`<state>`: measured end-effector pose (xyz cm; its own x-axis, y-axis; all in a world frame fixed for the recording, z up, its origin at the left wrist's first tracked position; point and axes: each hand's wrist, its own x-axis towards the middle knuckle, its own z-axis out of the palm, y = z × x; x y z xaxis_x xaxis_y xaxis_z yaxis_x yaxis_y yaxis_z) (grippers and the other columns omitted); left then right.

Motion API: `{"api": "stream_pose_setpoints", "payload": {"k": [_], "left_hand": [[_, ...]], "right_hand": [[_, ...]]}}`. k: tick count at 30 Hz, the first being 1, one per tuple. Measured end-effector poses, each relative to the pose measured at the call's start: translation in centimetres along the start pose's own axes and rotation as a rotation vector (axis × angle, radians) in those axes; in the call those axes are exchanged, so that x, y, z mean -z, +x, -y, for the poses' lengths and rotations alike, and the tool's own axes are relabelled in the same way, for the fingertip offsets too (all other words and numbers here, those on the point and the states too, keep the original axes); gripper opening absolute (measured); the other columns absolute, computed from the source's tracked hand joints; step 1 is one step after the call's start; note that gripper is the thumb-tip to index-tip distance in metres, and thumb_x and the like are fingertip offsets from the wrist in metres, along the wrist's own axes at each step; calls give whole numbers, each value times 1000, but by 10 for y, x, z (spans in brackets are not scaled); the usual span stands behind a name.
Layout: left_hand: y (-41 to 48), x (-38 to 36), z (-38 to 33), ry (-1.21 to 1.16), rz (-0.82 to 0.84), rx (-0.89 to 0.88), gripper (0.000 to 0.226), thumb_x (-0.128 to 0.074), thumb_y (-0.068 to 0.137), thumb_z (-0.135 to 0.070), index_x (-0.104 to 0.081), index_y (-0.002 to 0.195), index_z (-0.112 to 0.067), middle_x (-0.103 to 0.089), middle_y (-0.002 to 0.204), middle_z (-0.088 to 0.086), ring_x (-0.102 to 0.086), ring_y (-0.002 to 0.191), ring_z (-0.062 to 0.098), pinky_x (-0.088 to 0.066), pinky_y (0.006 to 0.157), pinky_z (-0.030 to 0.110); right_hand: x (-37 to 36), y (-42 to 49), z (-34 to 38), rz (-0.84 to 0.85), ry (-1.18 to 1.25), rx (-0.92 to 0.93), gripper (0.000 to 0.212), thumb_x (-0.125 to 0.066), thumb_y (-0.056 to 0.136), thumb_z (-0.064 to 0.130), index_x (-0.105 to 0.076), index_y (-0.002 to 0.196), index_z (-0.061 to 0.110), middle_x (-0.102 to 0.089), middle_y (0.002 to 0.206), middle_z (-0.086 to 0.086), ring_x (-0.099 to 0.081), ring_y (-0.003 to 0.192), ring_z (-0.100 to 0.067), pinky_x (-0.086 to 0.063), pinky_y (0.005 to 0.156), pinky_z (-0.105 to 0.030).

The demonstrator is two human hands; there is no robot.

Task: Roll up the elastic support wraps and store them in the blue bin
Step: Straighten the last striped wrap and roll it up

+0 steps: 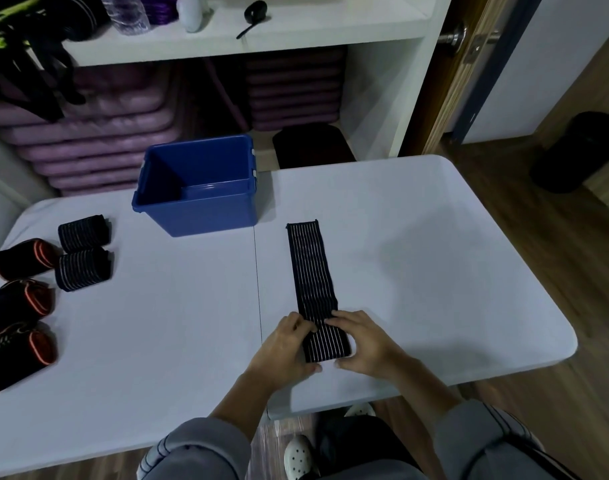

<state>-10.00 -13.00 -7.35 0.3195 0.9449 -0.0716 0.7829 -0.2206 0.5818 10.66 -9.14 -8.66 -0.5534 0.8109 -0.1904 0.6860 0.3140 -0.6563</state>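
Curling round the striped wrap [311, 268], our left hand [285, 344] and right hand [363, 342] grip its near roll. We should keep edges aligned.

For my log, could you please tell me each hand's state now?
Left hand: grips the striped wrap, near end.
Right hand: grips the same wrap.
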Motion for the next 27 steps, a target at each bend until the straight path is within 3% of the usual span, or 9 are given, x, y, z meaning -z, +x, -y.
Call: {"api": "stream_pose_setpoints", "payload": {"k": [3, 8, 13, 18, 23, 27], "left_hand": [[-2, -2, -2, 5, -31, -24, 56, -72, 66, -23, -54, 117, -9, -48, 114, 5, -50, 106, 20, -49, 88, 34], [-2, -4, 0, -12, -49, -46, 51, -68, 65, -17, -58, 114, -8, -51, 112, 7, -52, 103, 22, -50, 86, 32], [-2, -4, -1, -32, -57, -28, 48, -69, 66, -20, -60, 112, -8, -54, 110, 6, -52, 101, 20, -43, 85, 21], [10, 11, -10, -167, 1, 135, 29, -62, 84, -25, -63, 109, -12, -61, 103, 2, -52, 96, 15, -39, 80, 18], [27, 17, -12, -326, -12, 438, 28, -52, 93, -29, -50, 116, -14, -61, 73, 2, -56, 63, 13, -44, 57, 22], [32, 14, -14, -175, -103, 483, 33, -57, 90, -31, -50, 117, -13, -64, 87, 7, -61, 78, 23, -48, 67, 31]], "right_hand": [[-1, 0, 1, -3, -33, 1, 77, -78, 69, 31, -45, 137, 19, -36, 147, 1, -33, 132, -16, -23, 112, -24], [0, 1, -1, -15, -45, 6, 76, -78, 66, 30, -48, 135, 19, -38, 146, 0, -34, 133, -16, -23, 111, -22], [-1, 1, -2, -31, -60, 27, 71, -76, 67, 29, -52, 132, 16, -46, 142, -2, -42, 128, -17, -28, 108, -22], [7, 8, 9, -7, 27, -57, 44, -59, 88, 31, -52, 130, 18, -52, 132, 2, -43, 122, -14, -35, 106, -28], [16, 19, 11, -30, 141, -153, 24, -44, 96, 28, -43, 120, 26, -62, 83, 3, -60, 77, -18, -51, 75, -45], [8, 26, 11, -146, 78, -188, 35, -48, 93, 23, -42, 127, 28, -59, 105, 1, -61, 91, -20, -53, 81, -41]]}}
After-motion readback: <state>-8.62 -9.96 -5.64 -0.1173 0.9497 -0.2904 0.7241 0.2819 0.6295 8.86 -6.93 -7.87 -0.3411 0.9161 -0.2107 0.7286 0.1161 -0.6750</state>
